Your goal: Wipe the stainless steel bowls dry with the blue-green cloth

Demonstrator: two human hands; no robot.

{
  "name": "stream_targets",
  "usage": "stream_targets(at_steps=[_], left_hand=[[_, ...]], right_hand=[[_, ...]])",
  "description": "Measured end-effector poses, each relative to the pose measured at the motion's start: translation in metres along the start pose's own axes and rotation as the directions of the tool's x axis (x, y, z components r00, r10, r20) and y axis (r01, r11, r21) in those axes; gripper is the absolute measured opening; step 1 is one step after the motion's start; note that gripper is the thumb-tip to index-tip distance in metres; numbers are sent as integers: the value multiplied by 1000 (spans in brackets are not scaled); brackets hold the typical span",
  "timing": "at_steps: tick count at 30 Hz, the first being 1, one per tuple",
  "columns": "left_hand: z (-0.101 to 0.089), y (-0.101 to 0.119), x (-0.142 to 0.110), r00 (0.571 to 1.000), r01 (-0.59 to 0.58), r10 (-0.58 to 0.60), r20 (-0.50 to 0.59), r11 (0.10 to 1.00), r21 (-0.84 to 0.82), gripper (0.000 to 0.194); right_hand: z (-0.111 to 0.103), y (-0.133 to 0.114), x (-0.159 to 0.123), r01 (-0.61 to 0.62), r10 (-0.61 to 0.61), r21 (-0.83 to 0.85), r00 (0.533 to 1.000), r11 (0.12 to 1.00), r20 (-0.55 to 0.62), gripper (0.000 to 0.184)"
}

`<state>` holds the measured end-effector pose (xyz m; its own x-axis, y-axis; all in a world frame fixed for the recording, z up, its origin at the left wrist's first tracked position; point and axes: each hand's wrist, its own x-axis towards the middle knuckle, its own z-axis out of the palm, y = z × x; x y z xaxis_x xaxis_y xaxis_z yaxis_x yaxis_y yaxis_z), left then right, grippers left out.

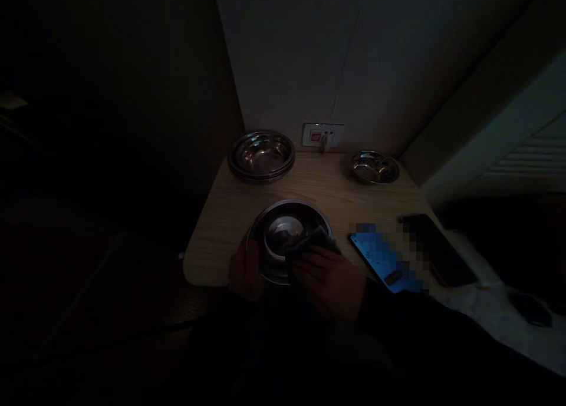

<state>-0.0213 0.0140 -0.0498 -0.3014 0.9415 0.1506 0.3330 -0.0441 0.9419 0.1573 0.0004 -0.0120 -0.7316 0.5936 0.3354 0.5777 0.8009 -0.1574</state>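
Right hand [333,279], fingers holding dark cloth [316,240] against metal bowl [283,229], left hand [246,270] gripping it at eight o'clock

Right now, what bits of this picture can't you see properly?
In the head view:
1. The near right part of the round, shiny metal bowl: the right hand and crumpled dark cloth cover it.
2. The stack of round, silvery metal bowls: nesting and gloom hide how many.
3. The rectangular, blue-lit phone: blocky blur hides part of its screen.
4. The left hand: darkness hides its exact grip.
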Motion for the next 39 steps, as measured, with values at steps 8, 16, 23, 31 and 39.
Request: stream_targets(at_steps=[8, 16, 23, 31, 39], left_hand=[[-6, 1, 11, 995, 86, -85, -61, 996, 20, 43], [-7, 28, 18, 992, 119, -119, 37, 993, 6, 45], [-11, 31, 13, 982, 95, -88, 165, 995, -30, 51], [-6, 23, -4, 989, 18, -7, 149, 997, -75, 50], [-9, 16, -1, 987, 25, -8, 162, 994, -102, 48]], right_hand=[[36, -37, 22, -127, 123, 1, 963, 992, -241, 30], [-7, 17, -24, 120, -131, -162, 990, 979, -55, 28], [9, 6, -21, 56, -85, -131, 970, 990, -227, 28], [19, -13, -14, 38, -35, 5, 949, 999, -314, 24], [-6, 11, -46, 9, -38, -175, 985, 985, -166, 27]])
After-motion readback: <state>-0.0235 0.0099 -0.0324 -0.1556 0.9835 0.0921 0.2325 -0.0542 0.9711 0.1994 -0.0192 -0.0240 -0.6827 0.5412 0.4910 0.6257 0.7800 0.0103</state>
